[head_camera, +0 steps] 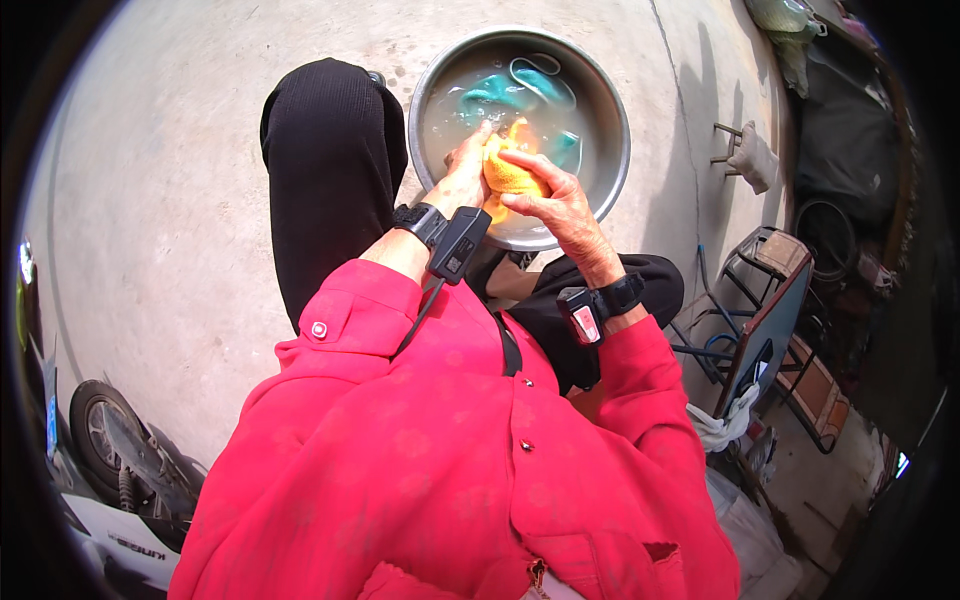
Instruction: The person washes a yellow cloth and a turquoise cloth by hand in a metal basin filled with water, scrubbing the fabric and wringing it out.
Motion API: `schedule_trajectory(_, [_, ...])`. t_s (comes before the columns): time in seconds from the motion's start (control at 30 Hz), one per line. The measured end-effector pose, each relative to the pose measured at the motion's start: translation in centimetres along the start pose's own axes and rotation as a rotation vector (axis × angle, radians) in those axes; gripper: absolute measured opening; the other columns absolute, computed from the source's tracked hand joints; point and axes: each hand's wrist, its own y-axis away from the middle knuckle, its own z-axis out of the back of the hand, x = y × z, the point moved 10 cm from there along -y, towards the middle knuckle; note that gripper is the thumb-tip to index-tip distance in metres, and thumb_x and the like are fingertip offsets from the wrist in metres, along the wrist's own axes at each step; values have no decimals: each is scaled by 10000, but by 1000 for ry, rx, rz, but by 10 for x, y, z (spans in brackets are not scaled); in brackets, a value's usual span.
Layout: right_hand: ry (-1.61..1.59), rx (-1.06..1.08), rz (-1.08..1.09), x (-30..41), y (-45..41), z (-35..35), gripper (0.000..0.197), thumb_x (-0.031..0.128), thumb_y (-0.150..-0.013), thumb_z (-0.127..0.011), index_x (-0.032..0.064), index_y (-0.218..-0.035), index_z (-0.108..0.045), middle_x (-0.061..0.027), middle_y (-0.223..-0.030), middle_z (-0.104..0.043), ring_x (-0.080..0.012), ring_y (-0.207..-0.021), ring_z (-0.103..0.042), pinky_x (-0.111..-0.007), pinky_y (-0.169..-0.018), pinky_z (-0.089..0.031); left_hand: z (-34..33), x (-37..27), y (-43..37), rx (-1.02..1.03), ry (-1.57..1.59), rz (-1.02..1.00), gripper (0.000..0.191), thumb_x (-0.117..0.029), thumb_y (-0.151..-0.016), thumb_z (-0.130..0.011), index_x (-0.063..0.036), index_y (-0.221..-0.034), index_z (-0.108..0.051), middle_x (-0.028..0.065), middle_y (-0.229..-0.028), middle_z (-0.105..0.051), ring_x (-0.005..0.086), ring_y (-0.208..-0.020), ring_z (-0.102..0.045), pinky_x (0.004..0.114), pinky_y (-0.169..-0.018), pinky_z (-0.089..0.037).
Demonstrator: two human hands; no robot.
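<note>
A round metal basin (622,161) of cloudy water (454,146) is on the ground in front of my knees. Above the water, a bunched yellow terry cloth (511,174) is held between both hands. My left hand (469,165) grips its left side, with some fingers hidden by the cloth. From the right, the fingers and thumb of my right hand (559,201) press around the cloth. Green cloths with white edging (547,84) float near the far side of the basin. Another green piece (564,148) lies half sunk to the right of the yellow cloth.
Concrete ground (172,150) surrounds the basin. On the right are a small stool (727,150) with a cushion (754,159), a folding table (765,330) tipped on edge, and a chair (810,390). A motorbike wheel (101,435) is at the lower left.
</note>
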Motion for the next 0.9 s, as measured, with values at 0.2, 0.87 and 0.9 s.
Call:
schedule_trajectory(0.2, [127,-213,-73,-34,-6,8,295,217,-794,-671,75,-1041,-594,-63,-899,-634,-137,-847,-599,-271,-749,-468,-8,-7,20,-23,-120,-108,274,-266,-871,-589,5,-869,-550,115,-805,-590,217,-676,-605,346,-601,-532])
schedule_trajectory(0.87, [1029,-290,-329,-99,-22,131,394,406,-878,-473,51,-999,-594,-167,-901,-623,-325,-891,-585,-396,-755,-432,-31,-18,33,-27,-374,-256,307,-299,-929,-441,-33,-1061,-519,116,-1035,-545,218,-873,-559,451,-800,-461])
schedule_trajectory(0.9, [1028,-289,-331,-96,-21,128,394,406,-878,-473,51,-999,-594,-167,-901,-623,-325,-891,-585,-396,-755,-432,-22,-23,34,-103,-448,-254,303,-292,-926,-433,-44,-1077,-518,113,-1048,-538,222,-879,-553,458,-830,-446])
